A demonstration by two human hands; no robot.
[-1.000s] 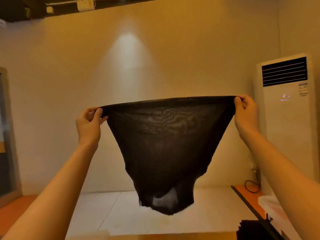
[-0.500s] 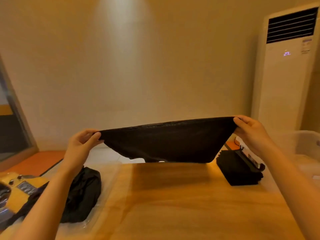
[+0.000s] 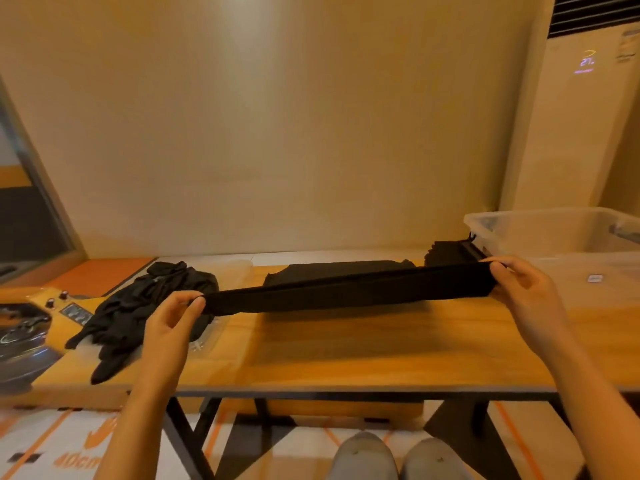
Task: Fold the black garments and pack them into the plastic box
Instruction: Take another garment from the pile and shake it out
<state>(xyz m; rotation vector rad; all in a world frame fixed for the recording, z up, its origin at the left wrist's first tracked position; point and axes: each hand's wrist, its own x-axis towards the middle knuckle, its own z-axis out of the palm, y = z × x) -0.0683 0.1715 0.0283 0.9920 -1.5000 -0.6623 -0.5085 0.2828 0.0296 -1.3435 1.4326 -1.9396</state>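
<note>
Hands [image 3: 168, 322] [image 3: 523, 289] pinch blk garment [image 3: 346, 293], floor [image 3: 74, 460] txt "40cm"

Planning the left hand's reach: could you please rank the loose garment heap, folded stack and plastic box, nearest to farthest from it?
From the left hand:
1. Loose garment heap, beside it, left.
2. Folded stack, far right.
3. Plastic box, beyond the stack.

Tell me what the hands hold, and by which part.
One black garment, stretched between them: left hand pinches its left end, right hand its right end.
</note>
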